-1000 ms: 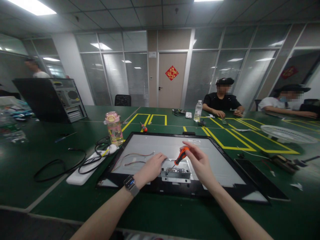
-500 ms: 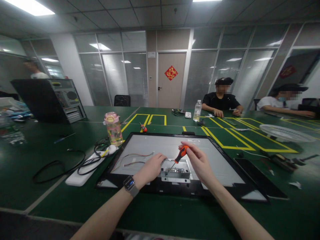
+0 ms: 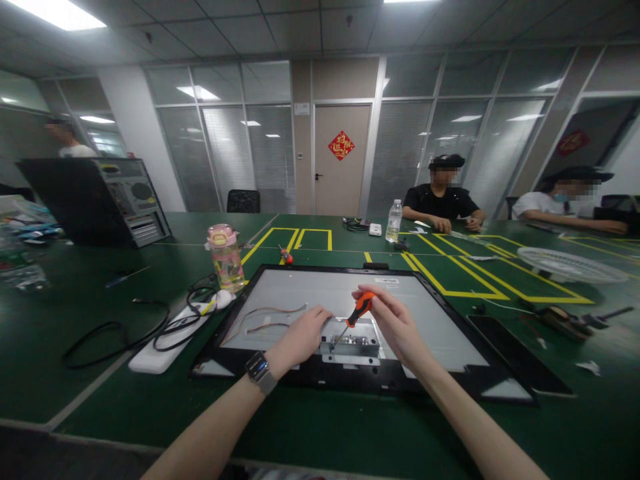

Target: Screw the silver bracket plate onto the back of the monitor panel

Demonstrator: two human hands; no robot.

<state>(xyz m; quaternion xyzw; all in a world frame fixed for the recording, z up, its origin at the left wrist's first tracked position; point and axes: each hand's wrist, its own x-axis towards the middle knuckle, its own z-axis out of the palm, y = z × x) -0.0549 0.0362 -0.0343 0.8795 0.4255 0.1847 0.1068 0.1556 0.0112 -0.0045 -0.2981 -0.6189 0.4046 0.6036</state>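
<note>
My right hand (image 3: 393,320) is closed round the orange-and-black handle of a screwdriver (image 3: 360,309). The slanting shaft runs down to the left, its tip at a silver metal bracket (image 3: 355,348) near the front of a display panel (image 3: 425,300). At the bracket's left end, my left hand (image 3: 300,333) has its fingers together, gripping the edge; the fingertips are partly hidden. The panel lies flat with its grey back up inside a black frame. Thin cables (image 3: 267,327) lie on it left of my left hand.
Left of the panel are a white power strip (image 3: 160,350), black cords and a pink-lidded bottle (image 3: 226,257). A small red screwdriver (image 3: 286,255) lies behind it. A dark slab (image 3: 520,357) is at right. A computer case (image 3: 95,200) stands far left; people sit across the table.
The screwdriver handle and my right hand have shifted very slightly left. My left hand stays at the bracket. The whole view has moved a touch.
</note>
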